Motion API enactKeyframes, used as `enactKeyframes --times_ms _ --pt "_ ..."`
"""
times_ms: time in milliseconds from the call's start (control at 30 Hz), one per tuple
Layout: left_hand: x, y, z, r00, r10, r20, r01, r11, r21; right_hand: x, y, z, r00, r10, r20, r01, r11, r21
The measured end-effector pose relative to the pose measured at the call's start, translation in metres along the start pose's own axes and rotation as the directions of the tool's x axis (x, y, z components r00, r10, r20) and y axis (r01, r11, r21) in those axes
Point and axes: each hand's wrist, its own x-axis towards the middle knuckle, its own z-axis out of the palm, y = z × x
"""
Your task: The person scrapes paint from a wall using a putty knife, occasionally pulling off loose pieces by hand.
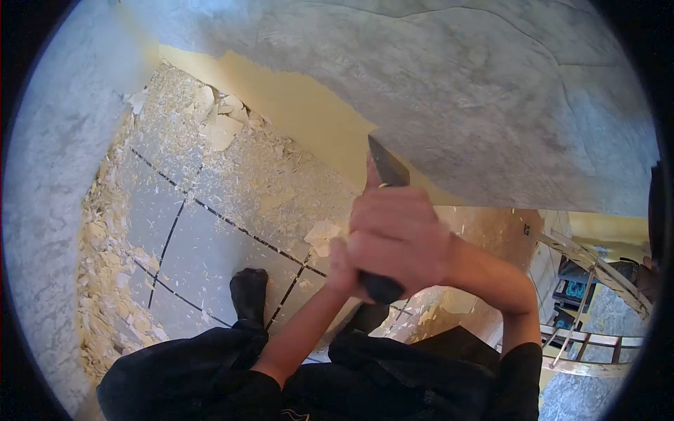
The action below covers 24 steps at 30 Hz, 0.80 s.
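A scraper [388,167] with a broad dark blade and a black handle is held out in front of me. Its blade edge meets the wall [456,105], where the mottled grey coating borders a bare yellowish strip [302,112]. My right hand [404,238] is wrapped round the handle, whose black butt end sticks out below. Close against it, my left hand [342,270] grips the same tool from the left side, its fingers partly hidden and slightly blurred.
Pale flakes [119,281] and shavings cover much of the grey tiled floor [203,245], with larger peeled pieces [223,126] near the wall's foot. A wooden ladder [597,351] stands at the right, beside dark boxes [572,291]. My black shoe [249,295] is on the tiles.
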Motion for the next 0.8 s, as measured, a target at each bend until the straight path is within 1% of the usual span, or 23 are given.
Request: enactKeyframes --times_ms 33,67,100,133,167,233,267,300,333,367,400,433,467,500,533,567,600,633,667,733,767,800 --pt "0.001 -0.005 0.014 1.0 -0.004 0.023 0.005 0.999 -0.048 0.002 -0.006 0.0 1.0 -0.008 -0.001 0.008 1.0 -0.003" --pt "0.002 0.001 0.002 0.999 -0.008 0.044 0.012 0.996 -0.089 0.004 -0.018 0.002 0.998 -0.056 -0.014 0.055 0.996 -0.064" --pt "-0.001 0.009 -0.023 0.998 -0.005 0.065 0.013 0.992 -0.125 0.004 -0.024 0.005 0.995 -0.097 -0.024 0.093 0.988 -0.122" --pt "-0.005 0.018 -0.049 0.996 0.003 0.092 0.012 0.987 -0.16 0.003 -0.019 0.006 0.995 -0.094 -0.023 0.09 0.99 -0.113" --pt "-0.007 0.019 -0.059 0.993 0.017 0.118 0.006 0.981 -0.195 0.002 -0.012 0.005 0.997 -0.075 -0.011 0.074 0.994 -0.078" --pt "-0.011 0.001 -0.015 0.987 0.045 0.157 0.003 0.957 -0.292 0.0 -0.001 -0.004 0.999 -0.049 0.012 0.049 0.998 -0.037" --pt "-0.004 0.004 -0.015 0.982 0.054 0.179 0.011 0.941 -0.339 0.0 -0.003 -0.007 0.998 -0.054 0.015 0.054 0.998 -0.043" --pt "-0.001 0.006 -0.017 0.978 0.054 0.201 0.028 0.924 -0.382 0.0 -0.006 -0.008 0.992 -0.085 0.096 0.094 0.992 -0.088" --pt "0.001 0.008 -0.014 0.979 0.049 0.198 0.03 0.926 -0.377 -0.001 -0.012 -0.005 0.98 -0.102 0.171 0.125 0.984 -0.127" --pt "0.001 0.009 -0.011 0.978 0.07 0.199 0.017 0.913 -0.407 -0.001 -0.022 -0.002 0.992 -0.114 0.054 0.12 0.984 -0.132" --pt "-0.003 0.022 -0.056 0.974 0.093 0.206 0.006 0.899 -0.437 0.005 -0.023 -0.006 0.992 -0.112 0.056 0.118 0.985 -0.123" --pt "-0.002 0.024 -0.047 0.97 0.124 0.208 -0.012 0.883 -0.469 0.011 -0.021 -0.014 0.95 0.068 0.306 -0.015 0.985 -0.172" --pt "0.0 0.023 -0.048 0.966 0.153 0.207 -0.027 0.859 -0.511 0.016 -0.017 -0.021 0.816 0.246 0.522 -0.123 0.958 -0.26" --pt "0.001 0.015 -0.028 0.962 0.179 0.204 -0.037 0.832 -0.553 -0.005 0.011 -0.001 0.998 0.056 0.005 -0.056 0.998 0.021" --pt "0.006 0.014 -0.017 0.96 0.197 0.201 -0.042 0.806 -0.591 -0.005 0.006 0.0 0.999 0.049 0.004 -0.049 0.999 0.016" --pt "0.004 0.005 0.006 0.958 0.206 0.198 -0.039 0.781 -0.623 -0.005 -0.002 0.004 0.999 -0.038 0.003 0.038 0.999 -0.035" --pt "0.006 0.012 -0.004 0.955 0.22 0.2 -0.04 0.761 -0.647 -0.005 -0.013 0.009 0.993 -0.117 0.006 0.117 0.99 -0.079" --pt "0.006 0.018 -0.012 0.953 0.222 0.205 -0.042 0.769 -0.637 0.004 -0.032 -0.001 0.994 -0.09 0.064 0.093 0.994 -0.049" --pt "0.006 0.023 -0.022 0.944 0.263 0.201 -0.06 0.733 -0.678 0.002 -0.026 0.001 0.995 -0.079 0.065 0.082 0.996 -0.043" --pt "0.001 0.022 -0.034 0.928 0.329 0.178 -0.083 0.646 -0.759 0.002 -0.005 0.003 0.997 -0.081 0.009 0.081 0.997 0.015" --pt "0.002 0.019 -0.028 0.923 0.345 0.168 -0.084 0.609 -0.789 0.005 -0.007 0.002 0.992 -0.091 0.086 0.097 0.993 -0.071" --pt "0.006 0.015 -0.009 0.921 0.356 0.156 -0.084 0.574 -0.815 0.007 -0.01 0.001 0.992 -0.1 0.082 0.106 0.992 -0.073"
